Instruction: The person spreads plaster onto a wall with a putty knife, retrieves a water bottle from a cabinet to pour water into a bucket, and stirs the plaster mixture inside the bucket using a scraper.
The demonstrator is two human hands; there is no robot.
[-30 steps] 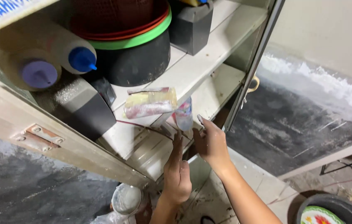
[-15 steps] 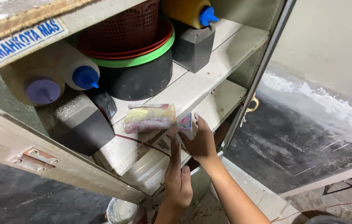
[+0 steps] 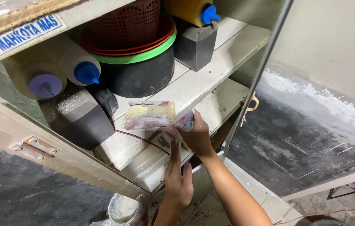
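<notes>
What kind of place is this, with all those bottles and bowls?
Probably a storage cupboard in a food stall or work kitchen. Its worn white shelf holds squeeze bottles, stacked plastic bowls and dark boxes, and the right hand holds a plastic-wrapped packet there.

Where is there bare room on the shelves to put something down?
The upper shelf board is bare to the right of the grey box. The lower shelf is bare right of the right hand. It is crowded on the left, around the black tub, the bottles and the dusty dark box.
</notes>
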